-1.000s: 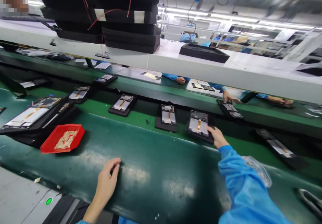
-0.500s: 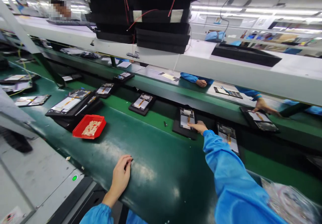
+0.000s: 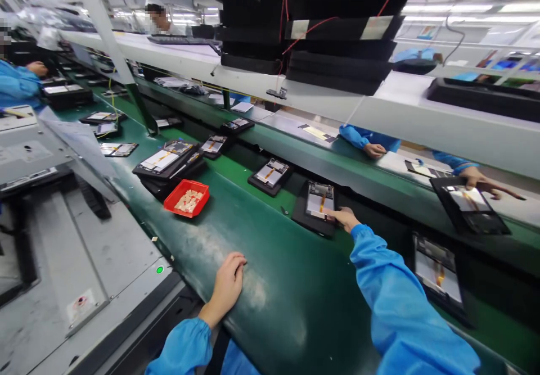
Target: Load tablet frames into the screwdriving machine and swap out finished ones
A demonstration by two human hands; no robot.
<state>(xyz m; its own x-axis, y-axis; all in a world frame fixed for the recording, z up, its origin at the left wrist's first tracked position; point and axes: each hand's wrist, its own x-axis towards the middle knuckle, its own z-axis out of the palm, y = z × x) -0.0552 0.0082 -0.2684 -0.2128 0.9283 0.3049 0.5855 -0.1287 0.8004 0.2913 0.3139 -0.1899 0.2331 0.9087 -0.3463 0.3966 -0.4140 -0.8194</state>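
My right hand reaches out onto the green conveyor belt. It is closed on the lower right edge of an opened tablet, with a finger over its light battery and orange ribbon cable. That tablet lies in a flat black tray. My left hand rests palm down on the near dark green bench top. Its fingers are loosely bent and it holds nothing. A red bin of small pale pieces stands beyond it, left of centre.
Another opened tablet lies right of my forearm; one more is left of my right hand. Stacked trays stand behind the bin. A co-worker's hand touches a tablet across the belt. A white shelf bears black boxes.
The view has swung left. The gap between my tablet and the one on its right has widened, and the left one is closer. Across the belt, the co-worker's tablet has tilted. My left hand stays put.
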